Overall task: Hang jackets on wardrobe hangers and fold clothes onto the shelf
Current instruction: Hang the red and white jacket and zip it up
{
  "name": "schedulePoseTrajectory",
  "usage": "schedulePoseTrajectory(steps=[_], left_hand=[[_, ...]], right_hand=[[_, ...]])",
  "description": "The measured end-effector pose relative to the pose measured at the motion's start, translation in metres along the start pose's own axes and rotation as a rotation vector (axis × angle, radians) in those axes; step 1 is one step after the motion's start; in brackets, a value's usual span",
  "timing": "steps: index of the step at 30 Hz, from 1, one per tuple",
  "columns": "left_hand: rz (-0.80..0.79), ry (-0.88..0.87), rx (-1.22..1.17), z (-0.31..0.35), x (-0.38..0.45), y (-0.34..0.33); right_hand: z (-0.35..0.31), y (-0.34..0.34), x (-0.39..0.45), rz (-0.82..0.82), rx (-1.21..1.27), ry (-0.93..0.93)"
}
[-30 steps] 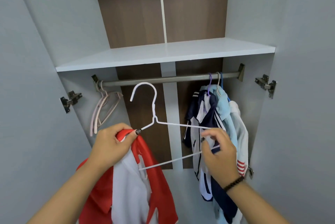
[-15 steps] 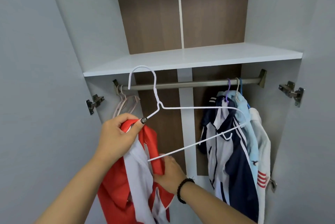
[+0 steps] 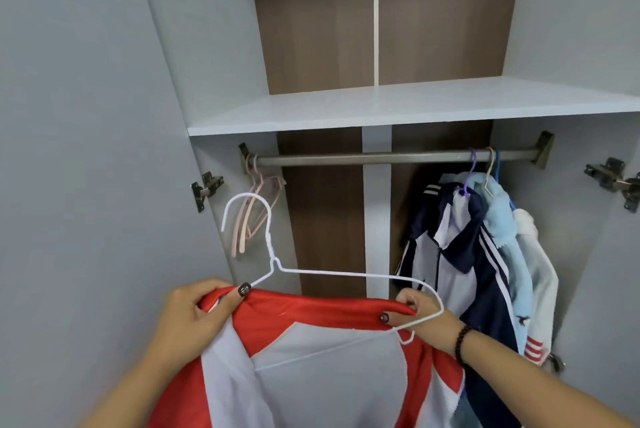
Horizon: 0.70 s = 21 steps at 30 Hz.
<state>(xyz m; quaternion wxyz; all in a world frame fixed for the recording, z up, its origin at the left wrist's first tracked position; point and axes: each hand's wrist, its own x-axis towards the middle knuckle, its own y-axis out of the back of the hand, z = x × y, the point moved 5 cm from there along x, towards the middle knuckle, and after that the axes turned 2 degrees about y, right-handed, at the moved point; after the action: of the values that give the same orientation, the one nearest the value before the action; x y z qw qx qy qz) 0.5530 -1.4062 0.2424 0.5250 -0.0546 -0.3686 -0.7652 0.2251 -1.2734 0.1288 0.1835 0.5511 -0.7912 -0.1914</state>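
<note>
The red-and-white jacket is being fitted onto the white hanger (below the rail), gripped by the left hand and right hand; hooking is needed next.

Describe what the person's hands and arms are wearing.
Both forearms are bare, with no sleeves in view. The left hand and right hand have dark polished nails with small pale markings. A dark beaded bracelet circles the right wrist.

left hand, right hand, hands raised, fingers pinching
</note>
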Motion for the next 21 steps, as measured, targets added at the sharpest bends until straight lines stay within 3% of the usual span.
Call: schedulePoseTrajectory(steps=[3, 6, 13, 17, 21], left_hand=[[-0.044, 0.011, -0.016, -0.011, 0.002, -0.008], [-0.066, 0.003, -0.046, -0.012, 0.01, -0.015], [-0.163, -0.079, 0.009, -0.02, 0.02, -0.028], [-0.172, -0.197, 0.055, -0.022, 0.015, -0.042], [-0.134, -0.14, 0.061, -0.035, 0.007, -0.059]], right_hand=[[-0.004, 0.009, -0.006, -0.144, -0.336, 0.042], [-0.001, 0.024, -0.013, -0.192, -0.432, 0.031], [0.024, 0.091, -0.036, 0.155, -0.336, -0.213], [0.01, 0.1, -0.034, 0.199, -0.399, -0.214], [-0.009, 0.091, -0.035, 0.171, -0.445, -0.211]])
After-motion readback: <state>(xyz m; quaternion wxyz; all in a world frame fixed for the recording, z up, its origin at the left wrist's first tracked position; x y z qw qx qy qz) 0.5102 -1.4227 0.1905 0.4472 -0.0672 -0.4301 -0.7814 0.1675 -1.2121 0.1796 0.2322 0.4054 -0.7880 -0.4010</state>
